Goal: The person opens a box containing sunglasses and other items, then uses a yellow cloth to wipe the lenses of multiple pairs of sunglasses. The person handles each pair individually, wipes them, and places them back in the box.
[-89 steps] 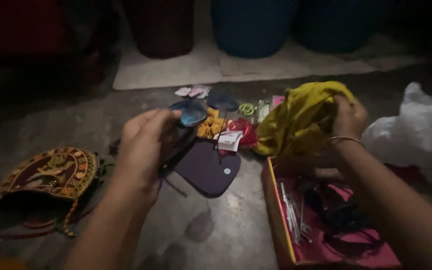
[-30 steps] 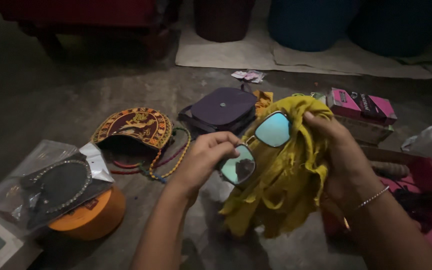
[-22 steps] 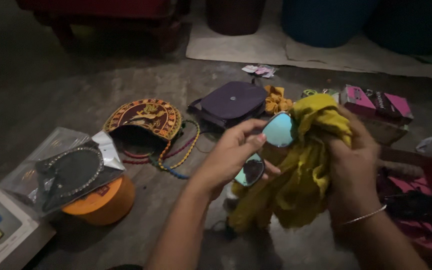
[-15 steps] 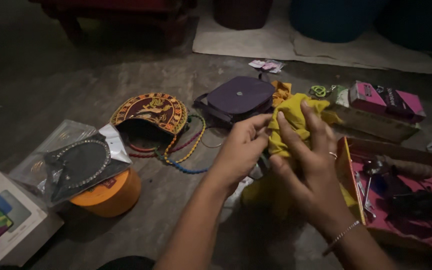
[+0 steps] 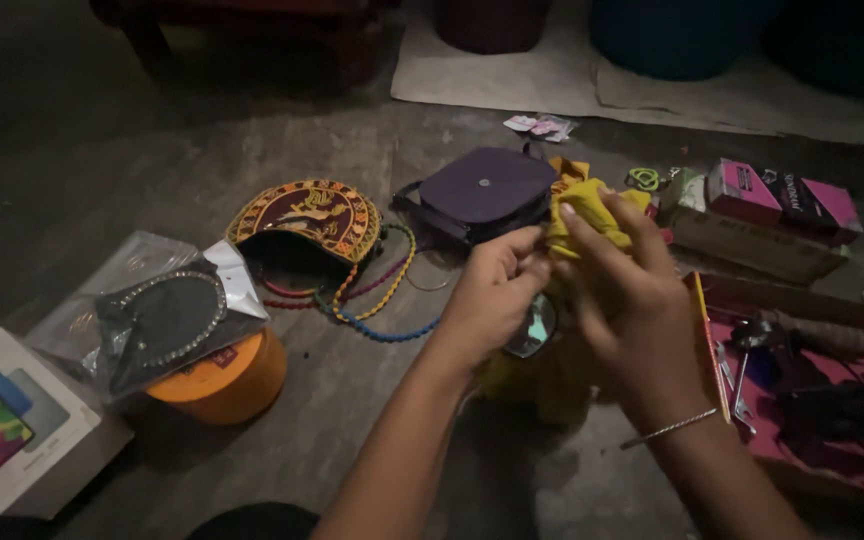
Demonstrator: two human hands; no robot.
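Note:
My left hand (image 5: 487, 295) grips a pair of sunglasses, of which one mirrored lens (image 5: 530, 328) shows below my fingers. Pressed against the glasses is a yellow cloth (image 5: 584, 208), bunched in my right hand (image 5: 622, 290). The rest of the cloth hangs down between my hands toward the floor. The other lens is hidden under the cloth and my fingers. A thin bracelet (image 5: 668, 431) sits on my right wrist.
On the floor lie a purple pouch (image 5: 482, 190), an embroidered bag (image 5: 302, 215) with beaded strings, an orange round tin (image 5: 222, 375) under a plastic-wrapped item, a phone box (image 5: 12, 420), pink boxes (image 5: 782, 200) and an open pink-lined box (image 5: 802, 390) of tools. Buckets stand behind.
The sunglasses went from the floor into my left hand. My right hand brought the yellow cloth over them and now covers one lens that showed before. The view shifted left.

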